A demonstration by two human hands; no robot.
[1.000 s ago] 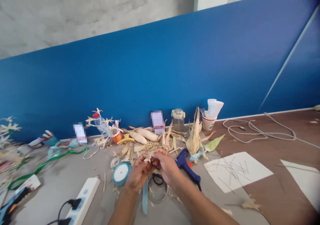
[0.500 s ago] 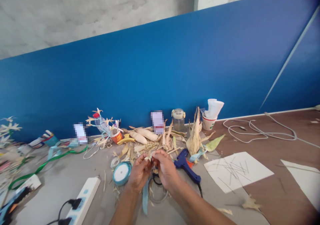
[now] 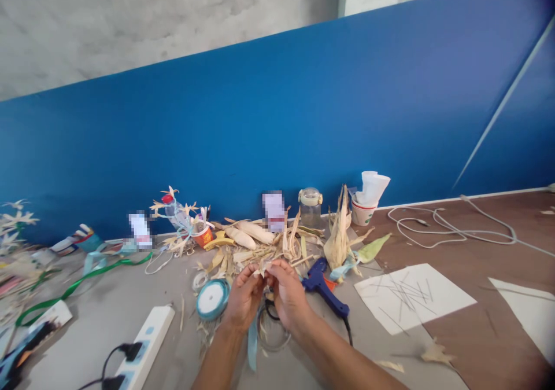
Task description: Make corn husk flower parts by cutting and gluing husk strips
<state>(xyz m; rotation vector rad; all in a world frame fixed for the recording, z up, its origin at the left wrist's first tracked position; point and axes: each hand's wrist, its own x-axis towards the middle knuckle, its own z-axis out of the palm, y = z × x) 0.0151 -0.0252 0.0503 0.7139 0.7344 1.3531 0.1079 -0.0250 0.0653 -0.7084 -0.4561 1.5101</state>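
My left hand (image 3: 241,299) and my right hand (image 3: 288,294) meet over the table, low in the middle of the head view. Both pinch a small pale piece of dried corn husk (image 3: 262,271) between their fingertips. Just behind the hands lies a heap of dry husk strips (image 3: 260,250). A light blue ribbon spool (image 3: 211,299) sits left of my left hand. A blue glue gun (image 3: 324,290) lies right of my right hand. Under the wrists are a wire ring (image 3: 273,332) and a hanging strip of blue ribbon (image 3: 252,340).
A white power strip (image 3: 145,338) with a black plug lies at lower left. Green ribbon (image 3: 76,284) trails across the left side. A glass jar (image 3: 310,205), a paper cup (image 3: 364,209) and husked cobs (image 3: 339,236) stand by the blue wall. White paper with thin wires (image 3: 414,297) and white cable (image 3: 446,228) lie right.
Both hands have edged slightly up and away from me, still pinching the husk piece together. Nothing else on the table has moved.
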